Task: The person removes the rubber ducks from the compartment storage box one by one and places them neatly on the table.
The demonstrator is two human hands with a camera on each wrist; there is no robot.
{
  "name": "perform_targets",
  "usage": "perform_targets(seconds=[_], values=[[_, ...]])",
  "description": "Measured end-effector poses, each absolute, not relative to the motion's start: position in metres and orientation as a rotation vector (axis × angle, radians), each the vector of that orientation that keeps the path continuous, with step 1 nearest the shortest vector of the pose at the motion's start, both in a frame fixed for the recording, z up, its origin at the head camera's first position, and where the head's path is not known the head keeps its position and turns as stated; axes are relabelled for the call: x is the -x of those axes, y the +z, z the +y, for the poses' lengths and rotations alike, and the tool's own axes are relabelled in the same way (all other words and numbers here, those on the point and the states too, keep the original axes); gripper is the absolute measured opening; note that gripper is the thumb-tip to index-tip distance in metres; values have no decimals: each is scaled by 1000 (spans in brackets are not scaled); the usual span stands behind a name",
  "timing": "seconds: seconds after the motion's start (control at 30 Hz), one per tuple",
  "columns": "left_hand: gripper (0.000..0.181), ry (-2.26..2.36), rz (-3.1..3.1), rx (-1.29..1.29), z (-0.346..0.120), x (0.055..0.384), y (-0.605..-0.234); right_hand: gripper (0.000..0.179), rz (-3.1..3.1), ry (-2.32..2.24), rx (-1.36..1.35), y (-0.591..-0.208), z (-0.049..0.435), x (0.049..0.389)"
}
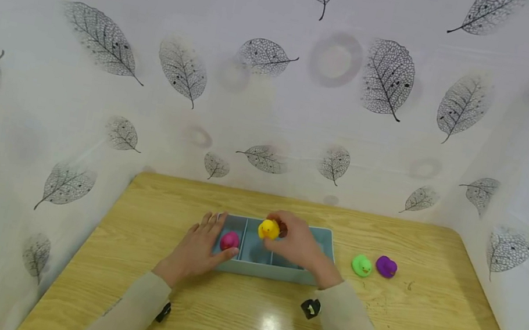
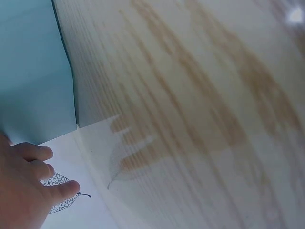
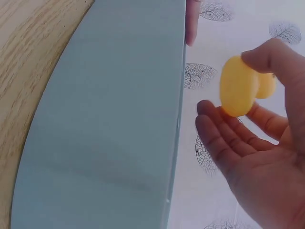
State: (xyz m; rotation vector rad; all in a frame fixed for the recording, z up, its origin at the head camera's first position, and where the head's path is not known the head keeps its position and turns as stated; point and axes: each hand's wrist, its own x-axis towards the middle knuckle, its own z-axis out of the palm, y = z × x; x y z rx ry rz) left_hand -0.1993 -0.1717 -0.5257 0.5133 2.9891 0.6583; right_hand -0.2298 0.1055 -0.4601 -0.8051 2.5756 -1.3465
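Note:
A yellow rubber duck (image 1: pixel 268 229) is pinched between the thumb and fingers of my right hand (image 1: pixel 300 247). It is held over the middle compartment of a blue-grey divided tray (image 1: pixel 267 272); the right wrist view shows the duck (image 3: pixel 237 88) above the tray's rim. My left hand (image 1: pixel 196 248) rests on the tray's left end, fingers extended along its side and the thumb over the front rim. Inside the left compartment lies a pink duck (image 1: pixel 230 241), partly hidden by that thumb. The right hand covers part of the right compartment.
To the right of the tray, a green duck (image 1: pixel 362 265) and a purple duck (image 1: pixel 386 267) sit side by side on the wooden table (image 1: pixel 238 314). A leaf-patterned white curtain (image 1: pixel 264 106) hangs behind the table and along both sides.

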Motion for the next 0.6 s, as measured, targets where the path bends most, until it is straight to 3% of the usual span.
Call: perform_targets(seconds=[0.6], values=[[100,670,2981,-518,-173,199,-525,49,2596,-1466,829,-456,151,223]])
